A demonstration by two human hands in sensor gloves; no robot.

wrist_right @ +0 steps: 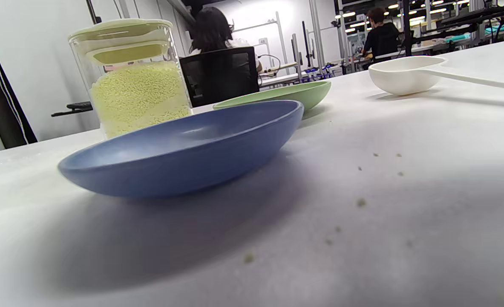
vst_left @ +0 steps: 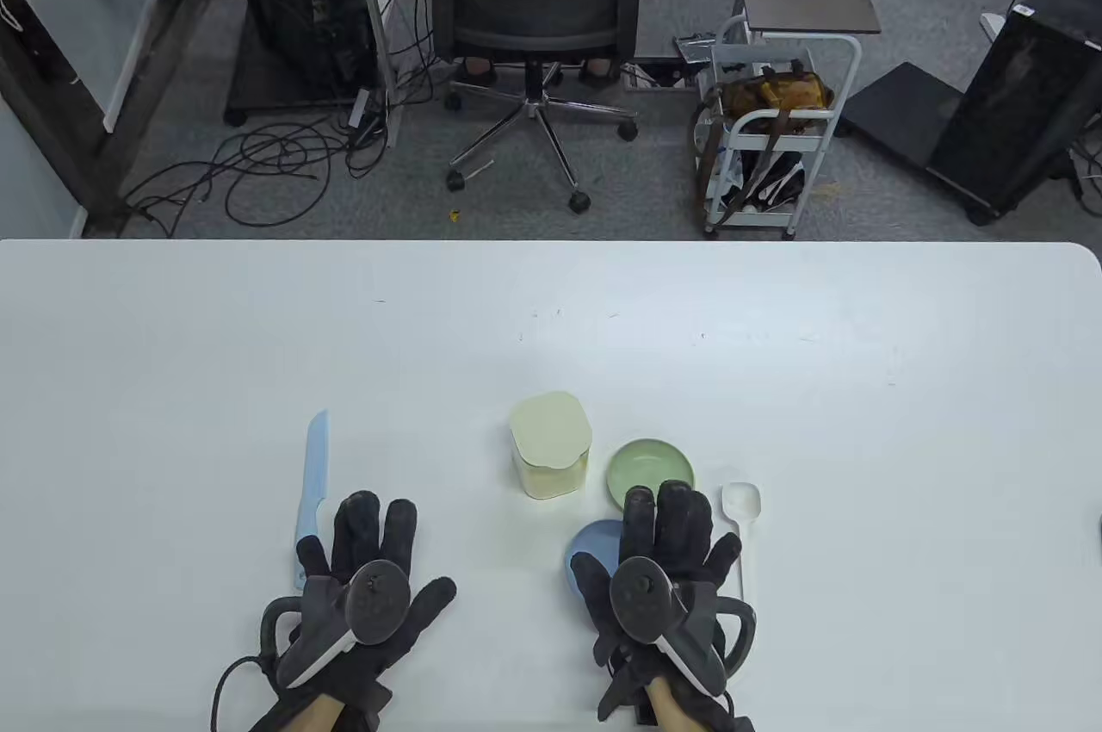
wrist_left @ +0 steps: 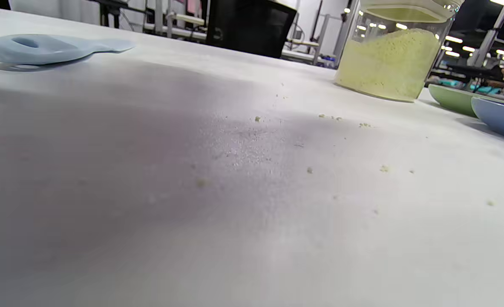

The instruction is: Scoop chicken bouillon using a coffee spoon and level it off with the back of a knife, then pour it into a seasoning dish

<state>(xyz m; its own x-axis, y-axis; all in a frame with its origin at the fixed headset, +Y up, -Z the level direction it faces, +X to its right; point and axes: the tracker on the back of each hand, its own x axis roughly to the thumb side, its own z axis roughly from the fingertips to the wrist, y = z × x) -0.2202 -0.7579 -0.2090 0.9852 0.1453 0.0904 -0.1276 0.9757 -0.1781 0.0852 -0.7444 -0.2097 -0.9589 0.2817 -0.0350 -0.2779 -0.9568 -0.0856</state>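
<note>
The white tabletop (vst_left: 258, 353) fills the lower frame. Both hands, left (vst_left: 366, 568) and right (vst_left: 659, 568), lie flat with fingers spread, holding nothing. At lower centre stand the lidded bouillon jar (vst_left: 551, 443), green dish (vst_left: 650, 471), blue dish (vst_left: 594, 551), white spoon (vst_left: 742, 508), and at lower left the blue knife (vst_left: 312, 482). No readable writing.

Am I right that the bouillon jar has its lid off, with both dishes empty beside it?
Not quite: the bouillon jar has its pale lid on, as the right wrist view shows. The blue dish and green dish are indeed empty beside it.
</note>
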